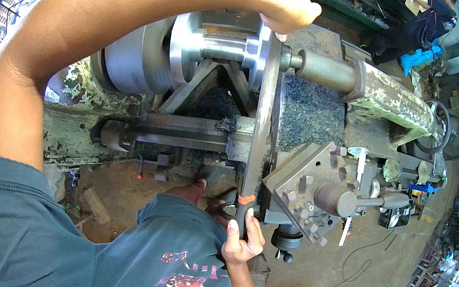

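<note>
Here we are over a metal lathe [200, 122], both hands on one long flat file [264, 113], well apart from each other. Up top the left hand [294, 12] closes on the far end, thumb over the tip, most of its fingers hidden; that bare arm sweeps in a great arc above the machine. Down below, the right hand [244, 242] has the dark handle [242, 209] with its orange collar, fingers and thumb wrapped on it close to the person's shirt [175, 258]. And the file lies straight across the right-hand rim of a shiny spool-shaped metal piece [223, 48], held between the big round chuck [140, 60] on the left and the peeling painted block [395, 103] on the right. Right of the file sits a square tool holder [304, 182], set askew, studded with bolts, and a caliper [360, 167] lies just beside it. Top right, another person [416, 29] in dark clothes stands near a blue bag [420, 58].
</note>
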`<state>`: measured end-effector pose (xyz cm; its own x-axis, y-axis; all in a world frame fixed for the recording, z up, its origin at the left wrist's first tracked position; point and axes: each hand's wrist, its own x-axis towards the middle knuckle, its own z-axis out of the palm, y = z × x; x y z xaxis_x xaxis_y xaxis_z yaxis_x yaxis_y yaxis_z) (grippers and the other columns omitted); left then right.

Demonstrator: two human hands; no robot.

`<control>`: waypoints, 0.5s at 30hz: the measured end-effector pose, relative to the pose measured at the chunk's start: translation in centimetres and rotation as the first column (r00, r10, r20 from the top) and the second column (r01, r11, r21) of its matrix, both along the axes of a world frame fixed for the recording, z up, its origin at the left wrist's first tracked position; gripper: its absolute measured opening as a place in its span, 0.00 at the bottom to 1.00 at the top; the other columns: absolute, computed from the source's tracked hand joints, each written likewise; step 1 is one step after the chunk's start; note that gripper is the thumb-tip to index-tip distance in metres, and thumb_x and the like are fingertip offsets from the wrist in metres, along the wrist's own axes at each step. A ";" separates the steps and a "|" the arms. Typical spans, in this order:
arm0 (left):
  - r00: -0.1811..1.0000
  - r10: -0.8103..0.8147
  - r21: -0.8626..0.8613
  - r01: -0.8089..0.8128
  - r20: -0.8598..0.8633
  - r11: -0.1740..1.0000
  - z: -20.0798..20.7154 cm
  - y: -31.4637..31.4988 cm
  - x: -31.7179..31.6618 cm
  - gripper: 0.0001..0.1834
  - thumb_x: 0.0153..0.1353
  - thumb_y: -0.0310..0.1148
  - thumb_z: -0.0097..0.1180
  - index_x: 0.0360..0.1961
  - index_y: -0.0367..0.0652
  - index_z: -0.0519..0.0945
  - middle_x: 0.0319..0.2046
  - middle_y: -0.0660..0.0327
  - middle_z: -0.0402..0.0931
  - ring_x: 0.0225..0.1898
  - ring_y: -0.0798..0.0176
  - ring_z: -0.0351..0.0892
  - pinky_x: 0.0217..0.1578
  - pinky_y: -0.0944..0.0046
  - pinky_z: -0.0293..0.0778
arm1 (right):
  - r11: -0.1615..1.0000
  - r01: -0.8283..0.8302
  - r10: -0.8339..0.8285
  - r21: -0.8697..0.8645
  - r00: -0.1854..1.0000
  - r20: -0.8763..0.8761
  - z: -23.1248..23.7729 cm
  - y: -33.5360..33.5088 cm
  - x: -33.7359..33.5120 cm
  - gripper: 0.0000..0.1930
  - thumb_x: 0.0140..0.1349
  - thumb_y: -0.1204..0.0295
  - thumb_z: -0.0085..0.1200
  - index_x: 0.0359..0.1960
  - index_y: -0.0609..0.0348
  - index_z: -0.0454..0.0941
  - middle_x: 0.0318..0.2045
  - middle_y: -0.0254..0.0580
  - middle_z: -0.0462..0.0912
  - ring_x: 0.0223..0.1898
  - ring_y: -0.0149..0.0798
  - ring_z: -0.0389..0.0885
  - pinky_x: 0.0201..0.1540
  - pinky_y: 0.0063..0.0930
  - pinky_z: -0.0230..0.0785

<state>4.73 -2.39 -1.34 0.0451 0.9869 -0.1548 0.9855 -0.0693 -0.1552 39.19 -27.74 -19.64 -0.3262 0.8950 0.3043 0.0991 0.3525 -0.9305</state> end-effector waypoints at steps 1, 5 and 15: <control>1.000 0.015 -0.027 -0.015 -0.009 1.000 -0.2 0.0 -0.2 0.33 0.59 0.32 0.71 0.59 0.29 0.66 0.34 0.41 0.83 0.40 0.41 0.87 0.40 0.48 0.83 | 1.000 -0.001 0.001 0.002 1.000 -0.006 0.0 0.0 -0.1 0.25 0.54 0.84 0.65 0.56 0.74 0.80 0.40 0.61 0.86 0.37 0.46 0.86 0.44 0.32 0.78; 0.999 0.036 -0.013 -0.036 0.026 0.999 -0.5 0.1 -1.1 0.35 0.58 0.30 0.72 0.60 0.29 0.64 0.34 0.40 0.83 0.42 0.40 0.87 0.41 0.47 0.83 | 0.993 -0.027 0.026 -0.111 1.000 -0.017 0.9 0.1 -0.4 0.24 0.54 0.85 0.65 0.56 0.73 0.80 0.40 0.60 0.86 0.37 0.45 0.87 0.44 0.31 0.78; 0.999 0.032 -0.087 -0.030 0.027 0.996 1.9 2.2 -4.2 0.41 0.60 0.42 0.69 0.63 0.23 0.64 0.48 0.34 0.80 0.54 0.34 0.80 0.54 0.44 0.76 | 0.999 -0.035 0.035 -0.033 0.999 0.012 2.2 2.7 -3.0 0.23 0.56 0.84 0.65 0.56 0.74 0.80 0.39 0.59 0.86 0.37 0.44 0.87 0.43 0.31 0.79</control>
<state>0.55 -0.24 0.58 0.0205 0.9710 -0.2384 0.9912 -0.0509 -0.1220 36.20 -25.03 -17.47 -0.3612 0.8923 0.2707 0.0991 0.3254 -0.9404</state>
